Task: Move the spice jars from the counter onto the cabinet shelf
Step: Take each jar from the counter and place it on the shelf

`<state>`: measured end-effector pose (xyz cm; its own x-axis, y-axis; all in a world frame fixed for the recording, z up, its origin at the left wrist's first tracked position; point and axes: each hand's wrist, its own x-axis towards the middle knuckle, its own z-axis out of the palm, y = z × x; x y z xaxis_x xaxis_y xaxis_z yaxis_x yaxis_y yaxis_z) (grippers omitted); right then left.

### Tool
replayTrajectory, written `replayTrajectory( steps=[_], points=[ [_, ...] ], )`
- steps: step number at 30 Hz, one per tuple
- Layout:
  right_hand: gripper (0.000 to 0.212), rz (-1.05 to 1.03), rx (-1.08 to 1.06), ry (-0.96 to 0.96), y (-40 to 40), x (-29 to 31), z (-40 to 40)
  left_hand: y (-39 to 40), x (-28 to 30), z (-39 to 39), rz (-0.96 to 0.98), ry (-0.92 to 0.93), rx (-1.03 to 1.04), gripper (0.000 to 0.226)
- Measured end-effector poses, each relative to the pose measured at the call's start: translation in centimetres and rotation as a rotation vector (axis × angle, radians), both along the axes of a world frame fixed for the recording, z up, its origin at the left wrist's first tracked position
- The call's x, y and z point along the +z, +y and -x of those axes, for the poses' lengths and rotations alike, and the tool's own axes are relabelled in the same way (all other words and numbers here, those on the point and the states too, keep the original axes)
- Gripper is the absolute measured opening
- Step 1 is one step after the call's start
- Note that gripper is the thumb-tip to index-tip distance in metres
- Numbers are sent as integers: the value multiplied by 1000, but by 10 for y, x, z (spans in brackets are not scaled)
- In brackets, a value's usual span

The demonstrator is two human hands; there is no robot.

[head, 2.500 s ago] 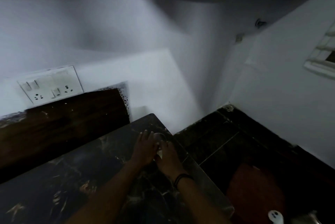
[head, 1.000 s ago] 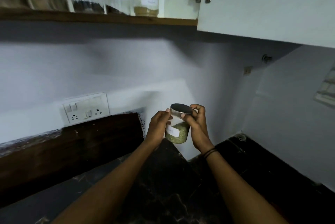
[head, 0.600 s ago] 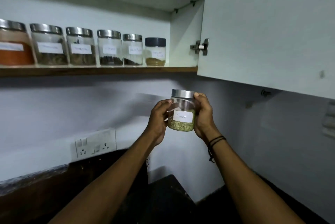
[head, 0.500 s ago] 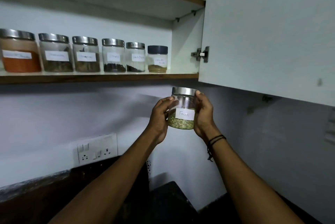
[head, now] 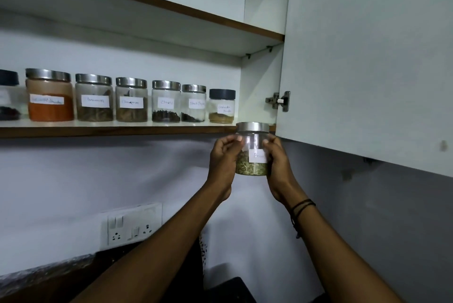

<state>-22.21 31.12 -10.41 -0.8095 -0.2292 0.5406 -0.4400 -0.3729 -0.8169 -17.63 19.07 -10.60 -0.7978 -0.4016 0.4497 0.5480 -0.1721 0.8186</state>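
Observation:
A clear spice jar [head: 252, 149] with a silver lid, a white label and greenish seeds is held upright between my left hand [head: 224, 159] and my right hand [head: 278, 162]. Its lid is level with the front edge of the cabinet shelf [head: 117, 130], at the shelf's right end. On the shelf stands a row of several labelled jars, the nearest being a dark-lidded jar [head: 222, 106] with tan powder. A strip of bare shelf lies between that jar and the cabinet's side wall.
The open white cabinet door [head: 367, 57] hangs just right of the jar, its hinge [head: 279, 101] above my right hand. An upper shelf [head: 147, 0] runs overhead. A switch and socket plate [head: 132, 225] sits on the wall below, above the dark counter [head: 228, 290].
Both hands lifted the jar from the counter and raised it to the shelf edge. In the last half second it rose and shifted right, toward the gap beside the dark-lidded jar.

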Motion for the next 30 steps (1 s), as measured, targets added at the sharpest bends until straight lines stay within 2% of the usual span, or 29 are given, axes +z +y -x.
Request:
replayTrajectory(
  steps=[5, 8, 13, 16, 20, 23, 30],
  points=[
    [51, -150, 32, 115, 7, 33, 11, 4, 48, 18, 150, 22, 214, 28],
    [53, -120, -25, 148, 5, 54, 26, 3, 74, 33, 274, 42, 349, 23],
    [56, -24, -146, 112, -7, 78, 60, 0, 107, 61, 461, 56, 505, 30],
    [56, -28, -217, 114, -14, 84, 83, -2, 113, 80, 569, -34, 517, 37],
    [57, -140, -300, 146, -21, 81, 114, -6, 109, 105, 665, -102, 455, 36],
    [55, -194, -341, 193, -25, 81, 133, -8, 106, 122, 784, -139, 511, 40],
    [50, -258, -466, 326, -33, 80, 155, -13, 106, 144, 1022, -241, 524, 63]
  ],
)
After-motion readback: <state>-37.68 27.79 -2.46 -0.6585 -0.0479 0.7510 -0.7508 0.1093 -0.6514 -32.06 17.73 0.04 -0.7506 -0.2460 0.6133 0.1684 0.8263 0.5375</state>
